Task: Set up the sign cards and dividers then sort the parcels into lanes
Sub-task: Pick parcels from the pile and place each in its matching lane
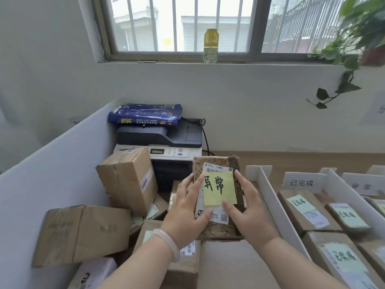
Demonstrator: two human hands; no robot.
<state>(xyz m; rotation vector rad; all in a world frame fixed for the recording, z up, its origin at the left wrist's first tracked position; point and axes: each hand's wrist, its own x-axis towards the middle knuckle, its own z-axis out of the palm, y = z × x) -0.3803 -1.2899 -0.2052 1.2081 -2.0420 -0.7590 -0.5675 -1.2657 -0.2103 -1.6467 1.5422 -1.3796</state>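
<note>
Left: unsorted heap (83, 232), approx. 5 boxes visible, more maybe hidden, so most sorting looks undone. Centre: 1 parcel (218, 227) w/ yellow note (218, 189), held up above the heap, just left of the lanes. left grip (185, 209) clasps its left edge, right grip (248, 209) its right edge, thumbs pressed on the face. Right: setup looks done. 2 dividers (270, 197), poss. a 3rd at frame edge; 2 sign cards (302, 182); min. 3 green-noted parcels (302, 209) in 1st lane.

head view — wide-angle, worn | faces forward and down toward window (179, 24) | close above parcel (218, 228)
</note>
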